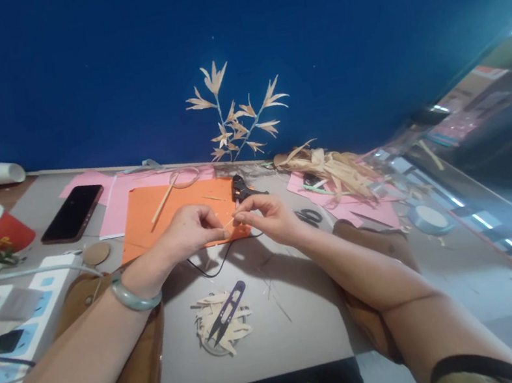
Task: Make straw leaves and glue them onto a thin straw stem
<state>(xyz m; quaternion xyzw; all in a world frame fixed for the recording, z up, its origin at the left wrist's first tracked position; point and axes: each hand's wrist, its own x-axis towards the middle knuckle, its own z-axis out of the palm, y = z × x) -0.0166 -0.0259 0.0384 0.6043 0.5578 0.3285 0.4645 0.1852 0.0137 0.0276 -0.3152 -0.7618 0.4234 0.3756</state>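
Observation:
My left hand (200, 226) and my right hand (268, 217) meet over the front edge of an orange sheet (141, 215), fingertips pinched close together. A thin pale strip (229, 223) shows between them; its ends are hidden by the fingers. Just behind my right hand lies a black glue gun (242, 189), partly covered. Nearer to me, purple-handled thread snips (228, 312) rest on a small dish of cut pale husk petals (218, 343). A branch with pale husk flowers (237, 125) stands upright behind the hands.
Dried husks (331, 168) lie on pink paper (373, 213) at right, near black scissors (309, 216). A phone (72, 214), a red paper cup (9, 228) and a power strip (46, 321) with plugs are at left. A blue wall (117, 77) rises behind the table.

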